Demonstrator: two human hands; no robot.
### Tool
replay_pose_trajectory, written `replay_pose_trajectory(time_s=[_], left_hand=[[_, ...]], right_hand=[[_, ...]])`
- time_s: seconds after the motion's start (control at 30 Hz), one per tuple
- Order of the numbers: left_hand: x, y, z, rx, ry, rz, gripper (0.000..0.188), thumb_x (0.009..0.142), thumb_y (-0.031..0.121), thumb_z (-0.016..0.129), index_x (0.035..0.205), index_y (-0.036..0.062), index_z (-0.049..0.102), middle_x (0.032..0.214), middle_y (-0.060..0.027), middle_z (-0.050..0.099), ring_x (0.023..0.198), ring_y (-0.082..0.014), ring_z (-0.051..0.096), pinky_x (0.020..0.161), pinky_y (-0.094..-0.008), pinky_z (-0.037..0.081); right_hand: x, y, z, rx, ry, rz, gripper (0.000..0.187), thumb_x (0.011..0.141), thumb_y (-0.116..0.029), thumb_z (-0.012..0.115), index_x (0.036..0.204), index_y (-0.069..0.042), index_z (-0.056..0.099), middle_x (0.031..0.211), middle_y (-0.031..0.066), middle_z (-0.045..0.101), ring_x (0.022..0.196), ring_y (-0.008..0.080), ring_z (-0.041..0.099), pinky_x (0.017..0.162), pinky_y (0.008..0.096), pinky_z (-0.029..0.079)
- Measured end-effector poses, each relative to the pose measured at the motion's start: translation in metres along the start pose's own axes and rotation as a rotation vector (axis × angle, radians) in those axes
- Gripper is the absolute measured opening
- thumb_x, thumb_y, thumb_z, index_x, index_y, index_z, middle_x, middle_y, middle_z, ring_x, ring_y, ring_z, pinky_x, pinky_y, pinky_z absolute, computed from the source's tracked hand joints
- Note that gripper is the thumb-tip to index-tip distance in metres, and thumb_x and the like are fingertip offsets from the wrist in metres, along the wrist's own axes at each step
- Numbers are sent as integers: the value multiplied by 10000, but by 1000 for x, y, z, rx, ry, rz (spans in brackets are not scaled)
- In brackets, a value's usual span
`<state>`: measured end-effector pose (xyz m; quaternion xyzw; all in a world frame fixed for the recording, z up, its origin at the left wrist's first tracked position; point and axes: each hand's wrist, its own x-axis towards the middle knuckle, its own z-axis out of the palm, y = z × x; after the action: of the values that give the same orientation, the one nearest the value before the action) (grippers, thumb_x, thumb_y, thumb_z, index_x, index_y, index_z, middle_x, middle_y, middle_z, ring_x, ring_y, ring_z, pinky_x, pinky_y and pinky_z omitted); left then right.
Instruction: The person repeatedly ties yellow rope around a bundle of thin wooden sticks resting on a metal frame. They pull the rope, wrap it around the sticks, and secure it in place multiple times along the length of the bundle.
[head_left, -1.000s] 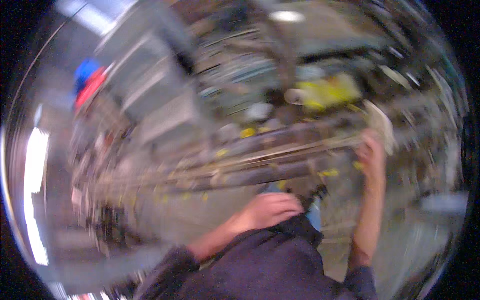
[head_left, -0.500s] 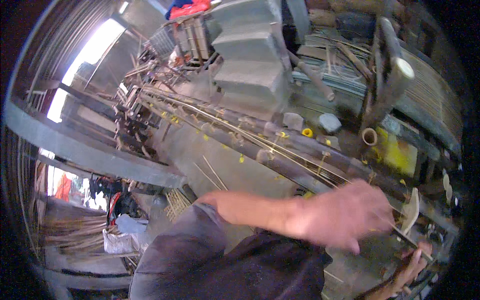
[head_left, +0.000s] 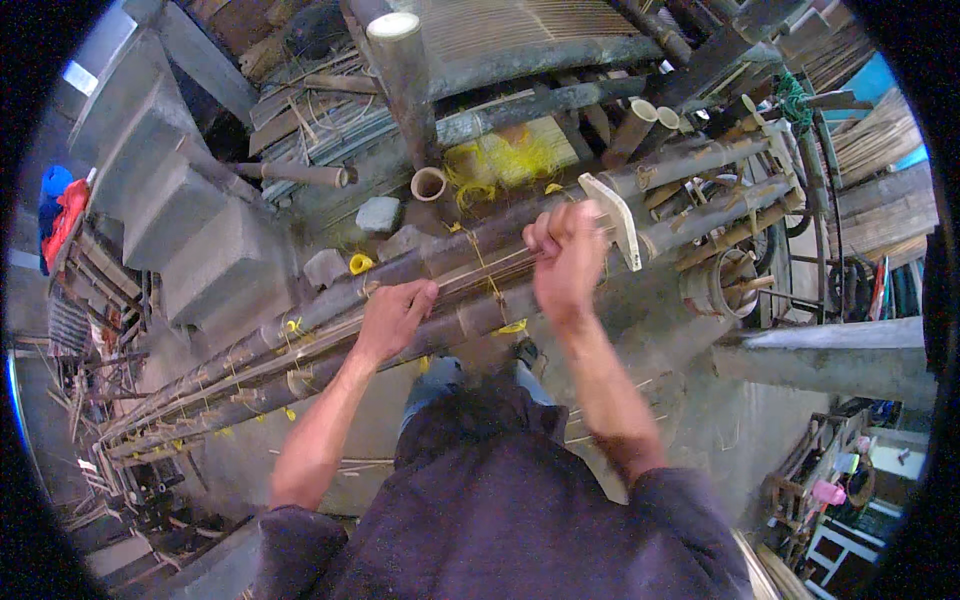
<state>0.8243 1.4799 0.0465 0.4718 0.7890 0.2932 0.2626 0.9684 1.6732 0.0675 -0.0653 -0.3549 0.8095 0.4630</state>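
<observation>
Both hands moved onto bamboo poles (head_left: 440,290): left hand (head_left: 392,318) flat; right hand (head_left: 566,255) grip pinching thin strip (head_left: 500,262).

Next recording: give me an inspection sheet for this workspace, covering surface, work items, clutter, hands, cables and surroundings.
Surface: grey concrete floor, littered with thin splints.
Work items: long dark bamboo poles laid side by side, thin pale bamboo strips along them, yellow ties.
Clutter: short cut bamboo tube, tangled yellow string, grey stone blocks.
Hands: left hand rests on the poles; right hand closed in a grip on the strips.
Cables: nothing seen.
Surroundings: concrete steps, stacked bamboo, red and blue cloth.
</observation>
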Motion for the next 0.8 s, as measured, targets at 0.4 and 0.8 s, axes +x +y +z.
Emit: replay_pose_trajectory(time_s=[0.4,0.8], left_hand=[[17,-31,13,149,-56,-183,423,934,458,523,858,62,649,742,-173,631,742,-366,622,654,-447,459],[69,-19,70,247,34,39,206,880,214,644,969,29,670,950,-154,669,883,-350,644,762,-399,513]], right_hand=[[9,31,-29,-119,146,-7,454,1018,-407,406,676,-108,384,575,8,362,489,144,367,495,309,364],[-229,28,-229,-963,-57,805,593,909,-201,634,1410,-53,355,997,56,613,872,162,586,810,308,481]])
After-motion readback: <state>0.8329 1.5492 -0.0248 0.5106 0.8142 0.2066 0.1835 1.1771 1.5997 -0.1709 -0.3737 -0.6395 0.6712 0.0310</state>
